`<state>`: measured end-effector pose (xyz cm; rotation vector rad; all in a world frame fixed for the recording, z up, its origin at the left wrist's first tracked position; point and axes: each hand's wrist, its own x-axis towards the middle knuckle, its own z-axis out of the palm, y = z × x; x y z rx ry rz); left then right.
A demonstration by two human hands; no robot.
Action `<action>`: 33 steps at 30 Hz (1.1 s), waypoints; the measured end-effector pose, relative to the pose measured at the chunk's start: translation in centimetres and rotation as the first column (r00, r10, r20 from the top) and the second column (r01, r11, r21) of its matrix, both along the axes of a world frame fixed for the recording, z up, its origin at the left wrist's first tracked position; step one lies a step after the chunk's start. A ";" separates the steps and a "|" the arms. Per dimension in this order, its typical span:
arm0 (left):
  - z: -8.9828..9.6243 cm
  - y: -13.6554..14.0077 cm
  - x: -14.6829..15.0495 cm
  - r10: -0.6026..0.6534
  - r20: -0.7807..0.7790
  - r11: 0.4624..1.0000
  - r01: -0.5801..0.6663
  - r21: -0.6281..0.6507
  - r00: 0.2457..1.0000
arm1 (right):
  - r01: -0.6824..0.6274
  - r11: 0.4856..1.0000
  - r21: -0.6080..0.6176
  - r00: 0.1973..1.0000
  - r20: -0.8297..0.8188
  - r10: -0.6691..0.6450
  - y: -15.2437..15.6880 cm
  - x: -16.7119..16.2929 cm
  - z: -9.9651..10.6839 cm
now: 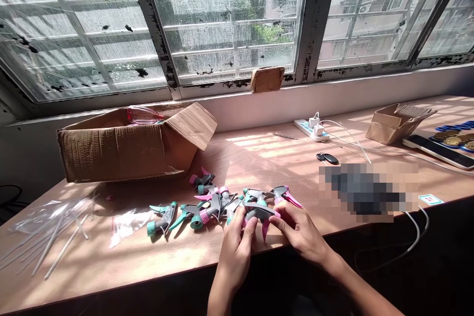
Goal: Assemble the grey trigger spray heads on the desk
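Near the table's front edge, my left hand grips the grey body of a spray trigger head with a pink trigger and pink nozzle. The fingers of my right hand are closed at its pink nozzle end, the thumb beneath. Just behind my hands lie several more spray trigger heads, grey with green or pink parts. Among them, one with a green collar lies at the left of the pile, and one with a pink trigger rests right behind my right hand.
Left of the pile are a clear plastic bag and several thin tubes. An open cardboard box stands behind. Toward the right are a power strip, black key fobs, a blurred dark object, a small box and a phone.
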<state>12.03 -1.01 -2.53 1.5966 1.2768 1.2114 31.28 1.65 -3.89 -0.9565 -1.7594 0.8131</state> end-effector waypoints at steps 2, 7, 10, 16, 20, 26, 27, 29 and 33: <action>-0.2 0.0 -0.1 -0.017 0.001 1.000 0.017 0.008 1.000 | -0.027 0.999 0.027 0.998 0.056 0.025 -0.2 0.1 0.4; 0.0 -0.1 -0.2 -0.040 0.003 0.999 0.040 -0.013 0.999 | -0.092 0.995 -0.023 0.991 0.093 0.094 -0.4 0.6 0.9; 0.5 -0.3 0.0 -0.069 0.012 0.998 0.069 0.010 0.998 | -0.120 0.986 -0.117 0.991 0.042 0.125 -0.2 0.7 0.5; 0.6 -0.1 0.5 -0.043 0.204 0.993 0.064 -0.098 0.978 | -0.103 0.979 -0.175 0.993 -0.074 0.091 0.1 0.2 -0.3; 0.4 0.2 0.8 0.063 0.351 0.991 -0.018 -0.131 0.934 | -0.103 0.981 -0.164 0.994 -0.043 0.097 -0.2 -0.1 -0.4; 0.4 0.5 0.9 0.190 0.469 0.978 -0.126 -0.164 0.862 | -0.068 0.982 -0.179 0.996 0.048 0.078 -0.7 -0.4 0.0; 0.4 0.5 0.8 0.196 0.483 0.978 -0.134 -0.161 0.853 | -0.060 0.986 -0.154 0.994 0.083 0.073 -0.7 -0.4 0.0; 0.2 0.6 0.7 0.193 0.495 0.979 -0.137 -0.148 0.847 | -0.050 0.994 -0.093 0.987 0.150 0.064 -0.7 -0.6 0.1; 0.0 0.6 0.5 0.201 0.422 0.979 -0.167 -0.115 0.884 | -0.035 0.999 0.033 0.964 0.264 0.025 -0.7 -0.9 0.0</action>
